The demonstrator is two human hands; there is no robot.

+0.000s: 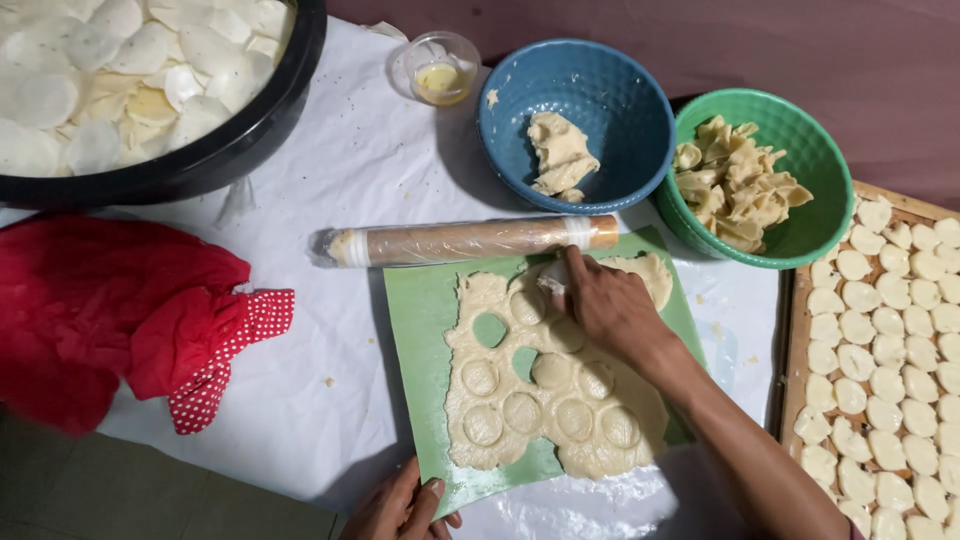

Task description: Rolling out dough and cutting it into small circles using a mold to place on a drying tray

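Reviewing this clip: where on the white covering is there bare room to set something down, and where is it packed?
Bare white covering lies between the red cloth and green mat, and between the black basin, small cup and rolling pin. Crowded: blue bowl, green bowl and wooden tray sit close together on the right.

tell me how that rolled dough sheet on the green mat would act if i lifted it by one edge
The dough sheet looks thin and soft, so it would probably droop. Its cut circles and two holes would likely make it tear. The right hand is pressing its top edge.
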